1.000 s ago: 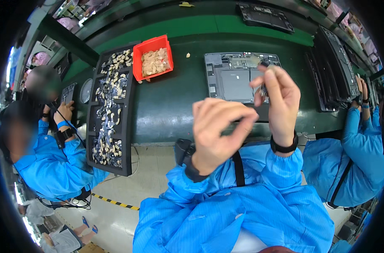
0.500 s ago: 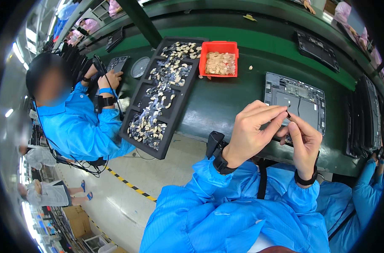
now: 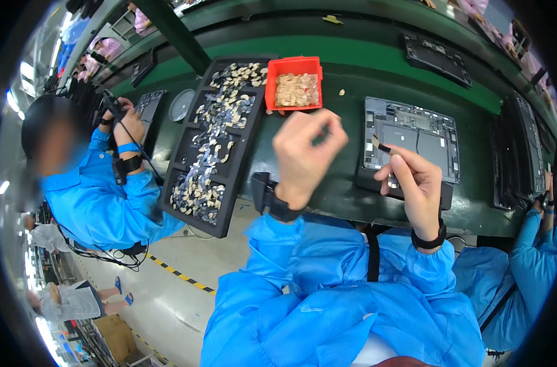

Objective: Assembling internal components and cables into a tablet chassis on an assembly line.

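Note:
My right hand pinches a small black strip with a tan end between thumb and forefinger, over the near edge of an opened laptop base. Something small and shiny shows under its curled fingers, too small to name. My left hand is raised just in front of a red bin, thumb and fingers brought together in a pinch. Whatever sits between those fingertips, if anything, I cannot make out. Pale, flat pieces lie heaped in the bin.
Left of the bin, a long black compartment tray carries many pale and dark curved bits. Another person in blue works further left. More laptop parts stand at the right, and one laptop base lies behind.
My hands were together at the black strip and are now apart. The left has moved left toward the red bin; the right keeps the strip. The whole view has shifted a little.

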The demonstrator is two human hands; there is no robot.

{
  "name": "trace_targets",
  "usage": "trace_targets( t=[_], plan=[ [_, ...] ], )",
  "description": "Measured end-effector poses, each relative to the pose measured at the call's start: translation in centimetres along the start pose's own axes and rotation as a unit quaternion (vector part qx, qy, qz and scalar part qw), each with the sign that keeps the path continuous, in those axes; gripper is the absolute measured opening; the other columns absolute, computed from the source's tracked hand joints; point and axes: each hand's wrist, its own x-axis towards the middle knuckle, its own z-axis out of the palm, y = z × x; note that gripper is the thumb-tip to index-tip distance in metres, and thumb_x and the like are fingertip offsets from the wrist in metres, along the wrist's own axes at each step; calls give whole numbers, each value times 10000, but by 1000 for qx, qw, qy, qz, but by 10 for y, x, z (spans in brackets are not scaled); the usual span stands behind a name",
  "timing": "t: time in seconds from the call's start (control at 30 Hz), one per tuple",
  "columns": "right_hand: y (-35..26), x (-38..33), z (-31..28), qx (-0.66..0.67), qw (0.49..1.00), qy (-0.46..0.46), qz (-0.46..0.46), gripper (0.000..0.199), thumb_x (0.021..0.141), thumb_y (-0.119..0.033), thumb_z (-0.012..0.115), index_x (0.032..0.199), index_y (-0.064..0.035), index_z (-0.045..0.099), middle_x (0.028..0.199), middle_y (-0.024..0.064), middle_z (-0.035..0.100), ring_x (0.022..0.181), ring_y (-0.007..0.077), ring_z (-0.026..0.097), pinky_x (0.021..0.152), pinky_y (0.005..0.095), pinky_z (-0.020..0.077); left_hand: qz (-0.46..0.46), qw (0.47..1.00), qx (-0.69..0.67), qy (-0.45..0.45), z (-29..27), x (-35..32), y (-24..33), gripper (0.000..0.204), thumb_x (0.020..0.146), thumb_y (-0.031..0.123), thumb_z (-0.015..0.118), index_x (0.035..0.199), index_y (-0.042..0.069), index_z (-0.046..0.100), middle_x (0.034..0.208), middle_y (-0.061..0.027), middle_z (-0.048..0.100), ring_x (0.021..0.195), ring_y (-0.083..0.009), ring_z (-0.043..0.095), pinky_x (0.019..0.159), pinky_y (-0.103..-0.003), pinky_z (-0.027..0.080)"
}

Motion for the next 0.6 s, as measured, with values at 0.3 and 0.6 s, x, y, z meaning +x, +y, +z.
trace_targets(
  t=[0.3, 0.6],
  plan=[
    [6, 10, 5, 9, 1000, 20, -16, 303, 1065, -135, 590, 1304, 31, 676, 917, 94, 750, 783, 98, 678, 651, 239, 563, -57, 984, -131, -108, -3, -3, 30, 216, 845, 32, 791, 1055, -16, 789, 943, -146, 787, 806, -179, 746, 739, -292, 571],
    [7, 9, 8, -8, 999, -43, -12, 299, 1057, -89, 587, 1309, 51, 667, 963, 114, 733, 861, 134, 697, 671, 266, 577, -42, 982, -143, -120, -2, -8, 21, 175, 804, 15, 780, 978, -7, 781, 854, -129, 771, 741, -182, 734, 667, -293, 554]
  ],
)
